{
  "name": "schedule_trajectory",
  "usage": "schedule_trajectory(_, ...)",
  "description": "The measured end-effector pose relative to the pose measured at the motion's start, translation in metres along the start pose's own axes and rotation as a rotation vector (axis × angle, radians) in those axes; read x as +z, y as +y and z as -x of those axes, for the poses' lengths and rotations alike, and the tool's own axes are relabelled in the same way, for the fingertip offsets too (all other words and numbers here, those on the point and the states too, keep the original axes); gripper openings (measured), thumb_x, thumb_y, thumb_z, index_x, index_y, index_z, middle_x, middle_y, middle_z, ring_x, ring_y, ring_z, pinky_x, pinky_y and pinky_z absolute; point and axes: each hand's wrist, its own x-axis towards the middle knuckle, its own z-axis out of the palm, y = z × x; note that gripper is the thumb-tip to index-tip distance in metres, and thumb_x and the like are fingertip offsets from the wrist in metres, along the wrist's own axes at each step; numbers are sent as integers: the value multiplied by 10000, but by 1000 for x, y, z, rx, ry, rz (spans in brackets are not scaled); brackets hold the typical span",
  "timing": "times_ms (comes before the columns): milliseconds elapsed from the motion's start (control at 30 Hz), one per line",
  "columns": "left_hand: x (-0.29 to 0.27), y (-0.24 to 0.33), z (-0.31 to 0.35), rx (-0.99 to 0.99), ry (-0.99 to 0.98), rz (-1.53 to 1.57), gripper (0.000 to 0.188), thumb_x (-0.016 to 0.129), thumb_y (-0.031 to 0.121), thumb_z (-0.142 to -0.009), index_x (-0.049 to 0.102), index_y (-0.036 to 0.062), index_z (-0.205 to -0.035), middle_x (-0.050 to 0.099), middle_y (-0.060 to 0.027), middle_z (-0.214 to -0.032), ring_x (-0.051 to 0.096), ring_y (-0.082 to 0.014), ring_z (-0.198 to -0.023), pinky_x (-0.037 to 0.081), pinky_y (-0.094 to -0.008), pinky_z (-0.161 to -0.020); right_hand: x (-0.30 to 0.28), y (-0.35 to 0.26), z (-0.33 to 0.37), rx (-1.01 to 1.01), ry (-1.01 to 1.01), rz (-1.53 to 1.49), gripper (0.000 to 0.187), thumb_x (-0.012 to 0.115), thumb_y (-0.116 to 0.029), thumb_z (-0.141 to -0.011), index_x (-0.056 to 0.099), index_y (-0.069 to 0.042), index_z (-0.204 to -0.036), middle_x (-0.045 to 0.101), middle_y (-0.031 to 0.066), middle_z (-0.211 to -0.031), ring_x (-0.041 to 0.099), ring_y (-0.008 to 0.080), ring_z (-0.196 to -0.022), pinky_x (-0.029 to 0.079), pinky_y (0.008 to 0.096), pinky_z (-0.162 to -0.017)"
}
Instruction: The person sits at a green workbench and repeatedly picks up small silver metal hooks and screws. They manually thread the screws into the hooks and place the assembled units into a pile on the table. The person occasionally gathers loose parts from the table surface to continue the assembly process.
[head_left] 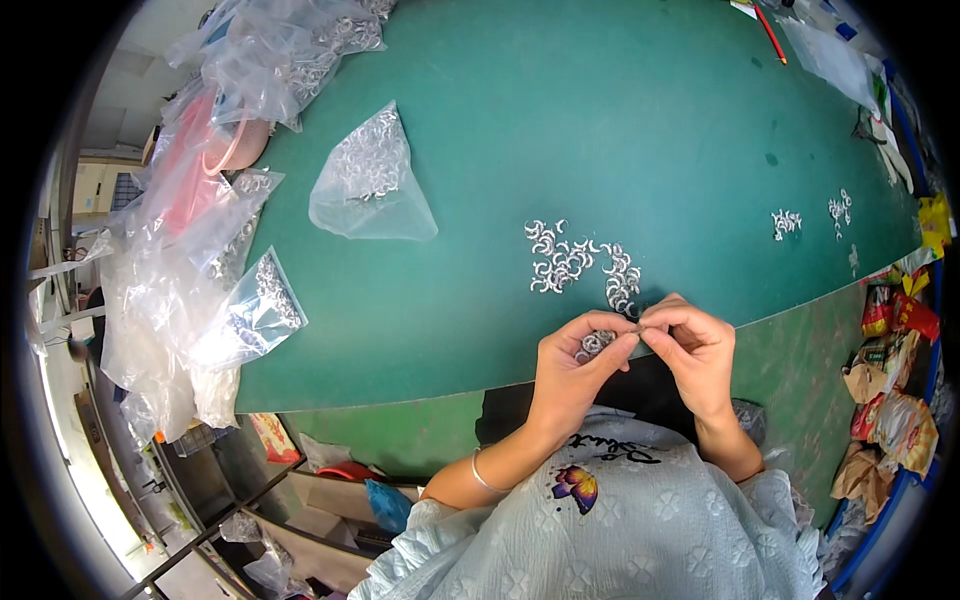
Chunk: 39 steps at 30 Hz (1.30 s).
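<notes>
Silver crescents point(560, 263): are lying loose in two adjoining patches between ten and twelve o'clock from the fingertips, on the near part of the green desk point(480, 320).
Left hand point(565, 365): is curling around a held cluster point(596, 344) of silver pieces, while its thumb and forefinger are meeting the right fingertips.
Right hand point(708, 358): is pinching, thumb against forefinger, at three o'clock of the left fingertips; whether a piece is sitting between them, one cannot tell for certain.
Clear bag point(360, 185), ten o'clock: is holding many similar pieces, well apart from the loose ones.
Smaller bag point(268, 310), nine o'clock: is lying by the left edge, partly filled with silver pieces.
Side heaps point(787, 224), two o'clock: are forming two small groups toward the right edge.
Pink basin point(238, 147), ten o'clock: is standing among plastic bags beyond the clear bag.
Step in hand: the hands are probably working a single small piece at the fingertips, the left palm serving as a store.
Next move: is likely calling for a steady two-handed pinch, the left fingers securing the cluster against spilling.
</notes>
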Motion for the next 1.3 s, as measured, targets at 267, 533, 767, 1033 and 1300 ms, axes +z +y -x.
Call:
schedule_trajectory(267, -11, -8, -5, -216, -233, 594, 78, 492, 81, -873, 538, 22, -893, 566, -69, -886, 537, -118, -787, 474, -269, -734, -11, 2, -27, -295, 72, 752, 208, 612, 24, -710, 627, -15, -913, 588, 90, -901, 512, 231, -788, 407, 313, -716)
schedule_trajectory(533, -11, -8, 0, -139, -101, 434, 128, 469, 38, -848, 555, -7, -932, 548, -86, -888, 524, -135, -785, 464, -281, -725, -13, 11, -35, -407, 4, 1004, 210, 665, -4, -664, 614, -30, -866, 578, 66, -873, 508, 240, -792, 400, 332, -720)
schedule_trajectory(767, -16, -13, -3, -158, -92, 387, 141, 528, 86, -871, 574, -13, -960, 564, -52, -840, 532, -110, -775, 455, -264, -732, -20, 9, -34, -383, 130, 791, 148, 682, 30, -649, 630, -5, -783, 584, 86, -760, 519, 202, -670, 416, 290, -588)
schedule_trajectory(1033, -2, -11, -4, -28, 22, 166, 153, 604, 30, -816, 586, 1, -965, 562, -7, -828, 526, -61, -762, 470, -220, -675, -11, 2, -15, 79, 11, 57, 145, 586, 85, -776, 639, 37, -902, 547, 18, -777, 465, 52, -660, 350, 179, -555)
schedule_trajectory(1300, 2, -6, -3, 15, 44, 61, 121, 619, 17, -801, 599, 11, -921, 558, 6, -809, 509, -46, -712, 442, -178, -617, -1, -7, -6, 0, -25, 143, 157, 611, 83, -733, 643, 31, -879, 608, 64, -772, 500, 101, -656, 388, 214, -584)
